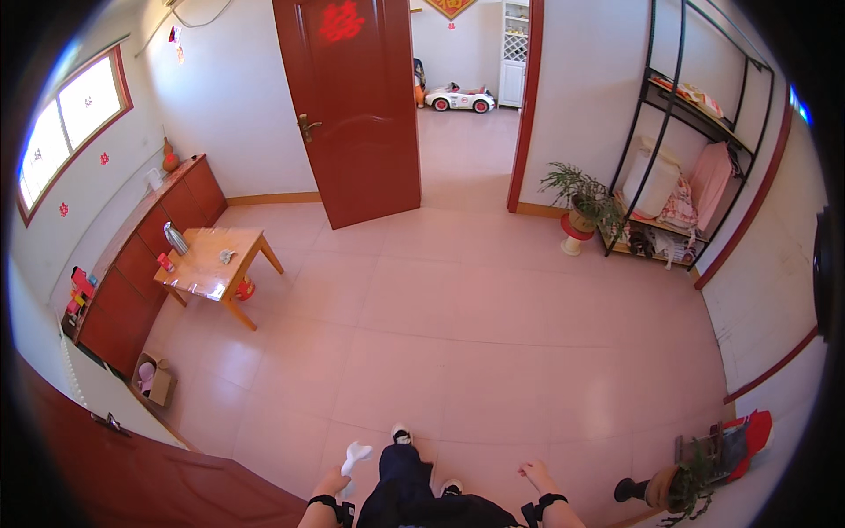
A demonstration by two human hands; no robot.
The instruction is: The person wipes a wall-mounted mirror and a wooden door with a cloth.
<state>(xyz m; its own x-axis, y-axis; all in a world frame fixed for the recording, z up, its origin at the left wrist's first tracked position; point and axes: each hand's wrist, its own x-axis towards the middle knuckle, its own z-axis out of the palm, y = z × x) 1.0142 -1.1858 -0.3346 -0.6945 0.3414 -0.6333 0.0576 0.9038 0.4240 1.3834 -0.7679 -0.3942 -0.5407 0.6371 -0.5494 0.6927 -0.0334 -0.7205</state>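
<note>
My left hand (331, 483) is closed around a slim white thing (356, 456), which sticks up past my fingers and widens at its top. Whether it is cloth, paper or plastic I cannot make out. My right hand (535, 475) hangs in the air over the floor, with its fingers loosely bent and apart and nothing seen in them. Both hands are low in the picture, on either side of my dark trousers (403, 480). One shoe (401, 434) is set ahead of the other on the pinkish tiles.
Ahead, a red door (356, 114) stands open; a white toy car (459, 99) is beyond it. On the left are a wooden table (211, 255), a low red cabinet (132, 268) and a cardboard box (160, 385). Potted plants (574, 198) and a black rack (676, 101) line the right.
</note>
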